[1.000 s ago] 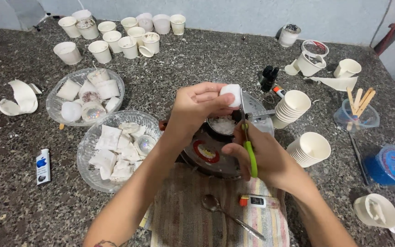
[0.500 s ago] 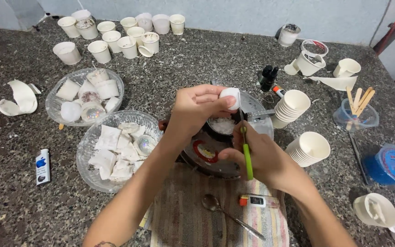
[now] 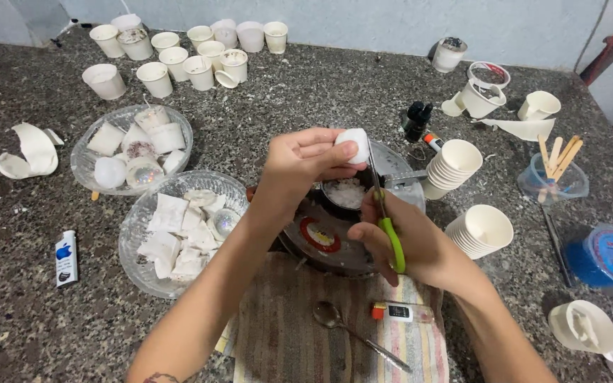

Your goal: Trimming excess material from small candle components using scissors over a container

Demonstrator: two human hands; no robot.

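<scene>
Left hand (image 3: pixel 305 164) raised over the dark round pan (image 3: pixel 335 234), fingers curled tight, pinching a small white lump (image 3: pixel 353 140) between thumb and fingertips; lump sits above the pan's far rim

Right hand (image 3: pixel 409 245) at the pan's right edge, closed around the green handles of a pair of scissors (image 3: pixel 386 213); blades point up toward the white lump, tip just beside it; cannot tell whether the blades touch it

Inside the pan: a small bowl with white shavings (image 3: pixel 347 193)

Left of the pan: clear glass bowl (image 3: pixel 152 269) holding white cut pieces; second glass bowl (image 3: pixel 85 164) farther left and back

Right of the pan: two stacks of white paper cups (image 3: pixel 480 230)

Near side of the pan: striped cloth (image 3: pixel 285 333) with a metal spoon (image 3: pixel 356 333) lying on it
</scene>
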